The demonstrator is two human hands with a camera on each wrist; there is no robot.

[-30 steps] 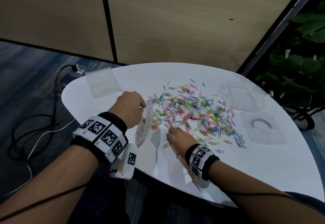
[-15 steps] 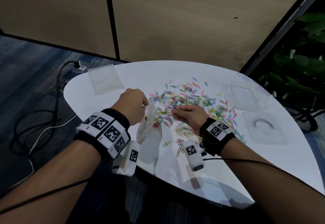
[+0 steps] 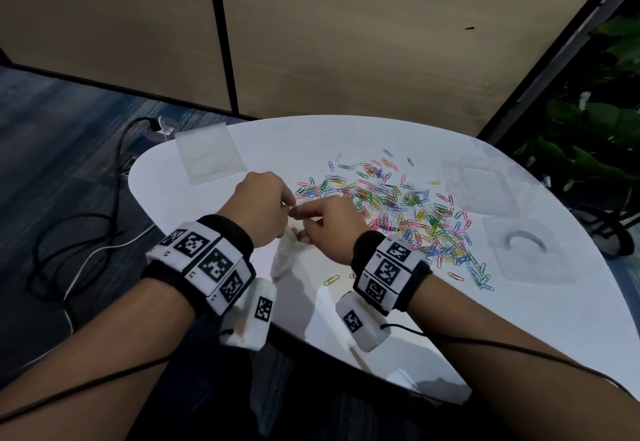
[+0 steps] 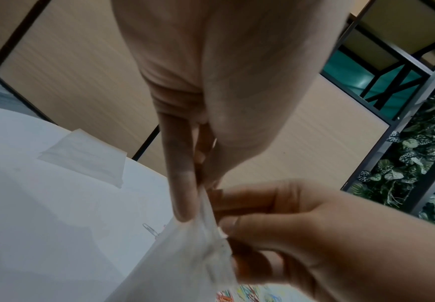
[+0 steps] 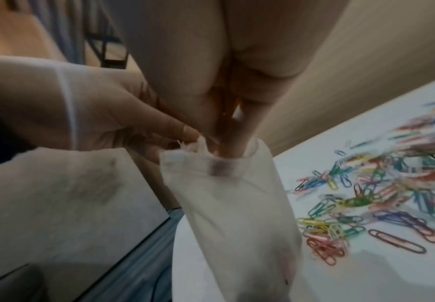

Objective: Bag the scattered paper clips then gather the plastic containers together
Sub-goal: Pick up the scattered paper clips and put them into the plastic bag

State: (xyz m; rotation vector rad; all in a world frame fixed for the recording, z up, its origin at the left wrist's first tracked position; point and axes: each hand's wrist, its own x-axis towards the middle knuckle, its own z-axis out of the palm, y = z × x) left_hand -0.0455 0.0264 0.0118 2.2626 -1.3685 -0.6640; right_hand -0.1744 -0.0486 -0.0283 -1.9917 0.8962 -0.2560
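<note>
My left hand (image 3: 266, 208) pinches the rim of a small translucent white bag (image 3: 284, 260) that hangs down to the table's near left. In the left wrist view its fingers (image 4: 182, 183) clamp the bag (image 4: 185, 255) at the top. My right hand (image 3: 325, 225) meets it, with bunched fingertips (image 5: 234, 132) poked into the mouth of the bag (image 5: 236, 204). Whatever they pinch is hidden by fingers and bag. Coloured paper clips (image 3: 398, 205) lie scattered across the middle of the white table (image 3: 519, 336). Two clear plastic containers (image 3: 481, 191) (image 3: 530, 253) sit at the right.
A flat translucent packet (image 3: 207, 153) lies at the table's far left. Loose clips (image 3: 330, 279) lie near the front by my right wrist. Cables (image 3: 86, 250) trail on the floor to the left, and a plant (image 3: 595, 149) stands past the right edge.
My right hand left the pile, swung left across the table and now has its fingertips in the bag's mouth. The left hand stays put with the bag.
</note>
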